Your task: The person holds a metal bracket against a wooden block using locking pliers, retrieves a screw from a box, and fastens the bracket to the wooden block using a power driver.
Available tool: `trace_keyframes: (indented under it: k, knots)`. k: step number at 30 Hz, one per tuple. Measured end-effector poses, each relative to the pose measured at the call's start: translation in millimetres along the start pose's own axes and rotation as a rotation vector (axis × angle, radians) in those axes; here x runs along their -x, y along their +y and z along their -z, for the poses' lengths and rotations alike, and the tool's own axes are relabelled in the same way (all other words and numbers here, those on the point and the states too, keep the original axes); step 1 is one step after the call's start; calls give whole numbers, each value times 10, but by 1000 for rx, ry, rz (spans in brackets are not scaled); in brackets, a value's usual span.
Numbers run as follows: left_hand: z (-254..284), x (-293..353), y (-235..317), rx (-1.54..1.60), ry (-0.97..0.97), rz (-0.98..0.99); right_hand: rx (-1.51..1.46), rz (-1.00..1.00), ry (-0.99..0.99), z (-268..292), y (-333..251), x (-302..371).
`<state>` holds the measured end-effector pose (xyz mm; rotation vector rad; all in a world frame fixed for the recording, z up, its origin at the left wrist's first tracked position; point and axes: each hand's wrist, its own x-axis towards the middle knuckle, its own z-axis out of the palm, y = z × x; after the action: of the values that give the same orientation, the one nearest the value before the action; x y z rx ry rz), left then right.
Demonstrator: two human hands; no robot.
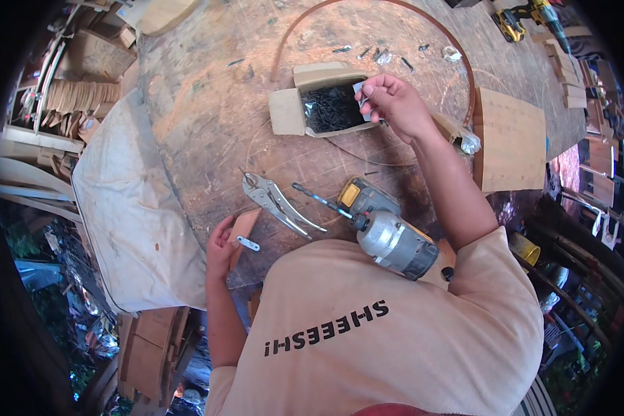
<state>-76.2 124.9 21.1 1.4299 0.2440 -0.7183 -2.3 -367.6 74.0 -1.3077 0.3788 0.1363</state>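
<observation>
My left hand (220,248) grips a small wooden piece (244,229) at the near edge of the table. A small silver metal plate with holes (248,243) lies against that wood. Over the right end of an open cardboard box (286,112), my right hand (394,104) has its fingertips pinched together; whatever is between them is too small to make out. Black screws (331,109) fill the box. Between my hands and my body lie locking pliers (274,201) and a cordless driver (388,236) with a long bit pointing left.
A worn wooden table (215,125) carries loose black screws (381,55) at its far side and a thin curved strip (284,41). A wooden panel (512,139) stands right of my forearm. Another power drill (534,17) lies far right. Pale cloth (128,208) covers something at left.
</observation>
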Motion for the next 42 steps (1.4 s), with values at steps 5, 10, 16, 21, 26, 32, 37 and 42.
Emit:
trace_keyframes:
  k: [5, 10, 16, 21, 26, 32, 37, 42]
  knots:
    - [-45, -14, 28, -5, 9, 0, -134, -53, 15, -38, 69, 32]
    - [-58, -6, 35, -5, 34, -2, 218, 33, 76, -89, 111, 28]
    - [-70, 2, 62, -20, 52, 22, 1125, 442, 4, -240, 155, -138]
    - [-74, 15, 56, 7, 45, 23, 1402, 356, -125, -546, 119, -350]
    - [-52, 7, 30, 33, 35, 15, 1390, 422, -46, -528, 236, -411]
    - [-20, 2, 14, 22, 26, 16, 1378, 450, -25, -479, 227, -323]
    - [-13, -1, 13, 24, 16, 17, 1385, 327, -112, -413, 176, -205]
    - [2, 2, 27, 30, 3, 25, 1264, 240, -98, -421, 54, -96]
